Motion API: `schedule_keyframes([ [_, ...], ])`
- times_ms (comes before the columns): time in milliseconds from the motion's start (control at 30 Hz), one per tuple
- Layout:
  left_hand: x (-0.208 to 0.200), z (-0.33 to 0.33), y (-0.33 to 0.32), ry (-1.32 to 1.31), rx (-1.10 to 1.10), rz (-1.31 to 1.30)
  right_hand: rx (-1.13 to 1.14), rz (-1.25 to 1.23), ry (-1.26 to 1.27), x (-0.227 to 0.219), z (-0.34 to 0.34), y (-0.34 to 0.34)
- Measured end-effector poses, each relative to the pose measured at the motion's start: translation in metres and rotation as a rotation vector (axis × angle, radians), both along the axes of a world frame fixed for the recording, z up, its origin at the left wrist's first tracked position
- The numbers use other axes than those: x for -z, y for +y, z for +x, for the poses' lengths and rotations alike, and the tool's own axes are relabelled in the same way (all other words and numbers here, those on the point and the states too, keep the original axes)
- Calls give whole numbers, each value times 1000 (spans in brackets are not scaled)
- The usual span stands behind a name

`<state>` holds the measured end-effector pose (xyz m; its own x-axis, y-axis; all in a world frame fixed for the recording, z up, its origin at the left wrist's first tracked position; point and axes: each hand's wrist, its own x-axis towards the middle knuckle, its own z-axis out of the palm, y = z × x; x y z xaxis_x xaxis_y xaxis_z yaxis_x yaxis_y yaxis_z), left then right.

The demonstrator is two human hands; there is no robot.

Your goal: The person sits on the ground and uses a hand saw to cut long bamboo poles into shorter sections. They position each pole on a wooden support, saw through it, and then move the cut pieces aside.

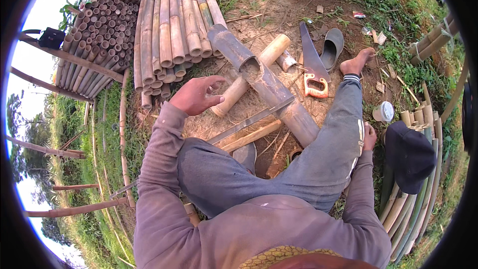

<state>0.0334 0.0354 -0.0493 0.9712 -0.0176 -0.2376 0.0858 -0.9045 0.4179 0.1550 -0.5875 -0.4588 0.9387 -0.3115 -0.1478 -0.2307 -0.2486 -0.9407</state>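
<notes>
My left hand (198, 95) is raised over the ground with its fingers curved and thumb apart, nothing between them. Near it lies a pale bamboo piece (234, 95), crossed by a thick dark bamboo length (273, 87) that has a cut-out opening in its upper side. A long flat metal blade (251, 119) rests across the thick bamboo's lower part, by my knees. Beside the blade is a light wooden stick (252, 136). My right hand (369, 137) is down by the outer side of my right leg; its fingers are mostly hidden.
A handsaw (313, 62) with an orange-and-white handle lies ahead, beside a grey clog (332, 47). Long bamboo poles (172, 20) are stacked far left. To the right are a lidded white cup (383, 112), a dark cap (409, 157) and more bamboo poles (423, 194).
</notes>
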Motion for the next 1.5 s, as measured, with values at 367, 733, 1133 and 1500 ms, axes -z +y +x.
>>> schedule_keyframes([
  [367, -1, 20, -5, -19, 56, -40, -338, -587, -207, -205, 2, 121],
  [733, 86, 263, 21, -224, -53, 32, -493, -482, -52, -141, 18, 226],
  [1133, 163, 547, 102, -783, -425, -298, -619, -531, 149, -117, 21, 211],
  [1500, 177, 585, 129, -612, -379, -448, -654, -520, 234, -123, 29, 202],
])
